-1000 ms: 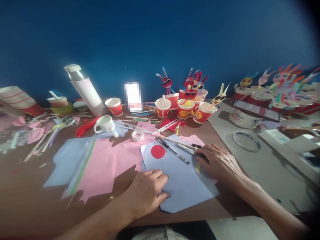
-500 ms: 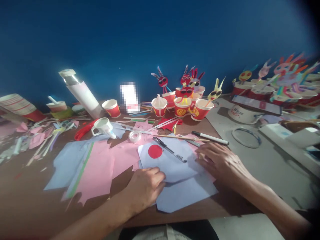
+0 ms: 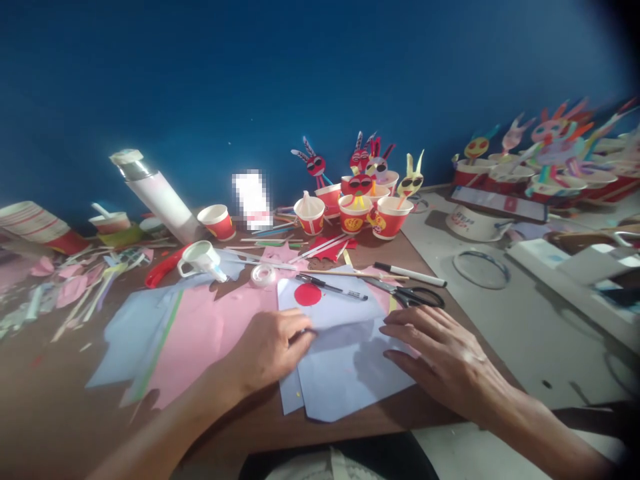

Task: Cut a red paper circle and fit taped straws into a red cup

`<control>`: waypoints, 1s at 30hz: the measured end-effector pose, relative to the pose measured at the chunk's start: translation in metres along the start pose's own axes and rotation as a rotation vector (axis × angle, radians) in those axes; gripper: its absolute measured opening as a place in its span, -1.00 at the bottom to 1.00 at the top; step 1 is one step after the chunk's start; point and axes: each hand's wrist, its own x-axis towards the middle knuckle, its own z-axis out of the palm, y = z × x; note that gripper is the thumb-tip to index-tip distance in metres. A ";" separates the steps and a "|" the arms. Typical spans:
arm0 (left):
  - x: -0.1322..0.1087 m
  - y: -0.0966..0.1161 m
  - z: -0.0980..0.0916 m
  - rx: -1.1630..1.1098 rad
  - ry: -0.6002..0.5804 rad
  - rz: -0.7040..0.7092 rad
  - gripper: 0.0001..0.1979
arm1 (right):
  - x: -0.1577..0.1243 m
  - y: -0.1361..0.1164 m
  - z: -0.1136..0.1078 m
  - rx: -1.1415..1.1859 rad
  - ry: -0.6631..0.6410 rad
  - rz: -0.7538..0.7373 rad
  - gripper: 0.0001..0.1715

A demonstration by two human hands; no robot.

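Pale blue paper sheets (image 3: 350, 380) lie overlapped at the table's front. At the left edge of the upper sheet is my left hand (image 3: 273, 347), its thumb and fingers closed near the paper's edge; whether they pinch it is too small to tell. My right hand (image 3: 440, 353) rests on the right side of the sheets with its fingers apart. A red paper circle (image 3: 307, 295) and a black pen (image 3: 332, 287) lie on the upper sheet. Black-handled scissors (image 3: 419, 297) lie just beyond my right hand, beside a white marker (image 3: 410, 274).
Pink paper (image 3: 210, 333) and scraps cover the left side. A tape roll (image 3: 263, 275), a white cup (image 3: 199, 259), a tilted flask (image 3: 159, 200) and red paper cups (image 3: 393, 217) with spoon figures stand farther back. A white box (image 3: 565, 287) is at right.
My left hand has moved left and up, and the upper blue sheet has shifted back. My right hand has moved down and spread its fingers, leaving the scissors exposed.
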 end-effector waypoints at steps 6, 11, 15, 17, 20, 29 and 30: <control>-0.012 0.007 0.003 -0.143 -0.155 -0.049 -0.77 | 0.009 -0.006 0.005 -0.001 -0.084 -0.050 -0.62; -0.016 -0.007 0.001 -0.642 -0.079 -0.302 -0.68 | 0.015 -0.009 0.022 -0.026 -0.197 -0.061 -0.82; -0.020 -0.024 0.001 -1.284 -0.164 -0.508 -0.63 | 0.015 -0.007 0.031 0.005 -0.244 -0.061 -0.78; -0.022 -0.031 0.001 -1.458 -0.199 -0.542 -0.65 | 0.015 -0.008 0.034 0.037 -0.248 -0.059 -0.81; -0.025 -0.036 0.002 -1.513 -0.198 -0.557 -0.72 | 0.021 -0.015 0.036 0.077 -0.252 -0.067 -0.80; -0.023 -0.023 0.014 -1.368 -0.175 -0.453 -0.68 | 0.078 -0.051 0.034 0.177 -0.144 -0.056 -0.83; -0.022 -0.021 0.014 -1.357 -0.164 -0.419 -0.67 | 0.084 -0.053 0.035 0.171 -0.146 -0.057 -0.84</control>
